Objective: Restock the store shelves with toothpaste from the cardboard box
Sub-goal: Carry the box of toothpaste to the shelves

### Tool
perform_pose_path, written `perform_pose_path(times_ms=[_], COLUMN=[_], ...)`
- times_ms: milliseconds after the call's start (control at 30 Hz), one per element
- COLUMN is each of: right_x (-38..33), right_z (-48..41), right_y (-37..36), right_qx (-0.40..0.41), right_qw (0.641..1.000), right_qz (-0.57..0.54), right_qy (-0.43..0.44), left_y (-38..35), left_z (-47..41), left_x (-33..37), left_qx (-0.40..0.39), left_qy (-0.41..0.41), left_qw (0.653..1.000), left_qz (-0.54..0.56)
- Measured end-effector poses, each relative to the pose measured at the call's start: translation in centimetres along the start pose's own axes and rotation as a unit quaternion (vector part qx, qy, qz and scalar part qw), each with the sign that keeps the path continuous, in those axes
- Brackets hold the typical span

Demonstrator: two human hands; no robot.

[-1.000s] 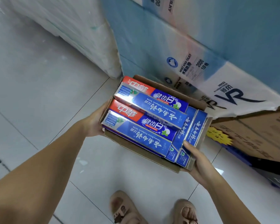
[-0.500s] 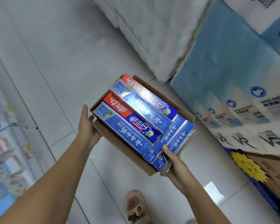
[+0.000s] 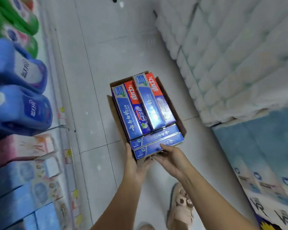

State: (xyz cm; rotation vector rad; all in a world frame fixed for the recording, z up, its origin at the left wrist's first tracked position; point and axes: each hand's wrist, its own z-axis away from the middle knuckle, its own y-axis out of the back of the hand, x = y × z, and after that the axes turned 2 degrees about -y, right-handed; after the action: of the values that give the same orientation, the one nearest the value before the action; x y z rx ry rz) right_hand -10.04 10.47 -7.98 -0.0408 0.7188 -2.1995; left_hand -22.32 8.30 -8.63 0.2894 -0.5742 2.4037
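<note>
I hold an open brown cardboard box (image 3: 113,112) over the tiled floor, its long side pointing away from me. Several blue and red toothpaste cartons (image 3: 136,112) fill it, two stacked lengthwise on top and two lying crosswise at the near end. My left hand (image 3: 134,163) grips the box's near left corner, thumb up its side and fingers underneath. My right hand (image 3: 172,157) holds the near end beside it, thumb lying on the nearest blue carton (image 3: 150,151). The box bottom is hidden.
A store shelf (image 3: 63,113) with yellow price tags runs along the left, holding blue detergent bottles (image 3: 25,107), green bottles (image 3: 15,24) and pastel cartons (image 3: 20,173). Stacked tissue packs (image 3: 231,55) and blue paper packs (image 3: 264,155) stand on the right. My sandalled foot (image 3: 179,208) is below.
The view has swung left and the shelf now fills the left side. The box has turned lengthwise away from me, and both hands have shifted from its two ends to its near end.
</note>
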Motion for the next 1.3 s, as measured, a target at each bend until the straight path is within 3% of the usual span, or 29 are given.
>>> perform_pose_path(times_ms=[100,200,433,567,833,1100,1300], right_x=[-1.7,-3.3,-12.6,-17.0,-24.0,-31.5,-37.6], right_z=[-1.9,-3.6,-5.6,-8.4,-14.1,-22.0,-27.8], right_y=[-2.2,-4.1,-9.4,-11.7,-17.5,-29.6,-38.2], right_qx=[0.009,0.034,0.108,0.147,0.108,0.104,0.098], right_qw=[1.0,0.999,0.993,0.989,0.98,0.943,0.936], right_qz=[0.01,0.014,-0.016,0.024,0.164,0.314,0.327], right_qy=[-0.008,-0.018,-0.051,-0.02,-0.027,-0.045,-0.09], left_y=[-1.9,-4.0,-10.6,-14.3,-19.4,-25.0,-29.0], left_z=[-1.6,-2.9,-5.3,-7.0,-11.7,-18.7,-23.8], left_x=[2.6,4.0,9.0,11.0,17.1,27.1,37.0], left_qx=[0.003,0.036,0.09,0.096,0.086,0.055,0.035], left_qy=[-0.053,-0.047,-0.024,-0.026,-0.028,0.01,0.021], left_qw=[0.995,0.992,0.99,0.989,0.992,0.977,0.981], left_qz=[0.081,0.114,0.108,0.11,0.094,0.206,0.191])
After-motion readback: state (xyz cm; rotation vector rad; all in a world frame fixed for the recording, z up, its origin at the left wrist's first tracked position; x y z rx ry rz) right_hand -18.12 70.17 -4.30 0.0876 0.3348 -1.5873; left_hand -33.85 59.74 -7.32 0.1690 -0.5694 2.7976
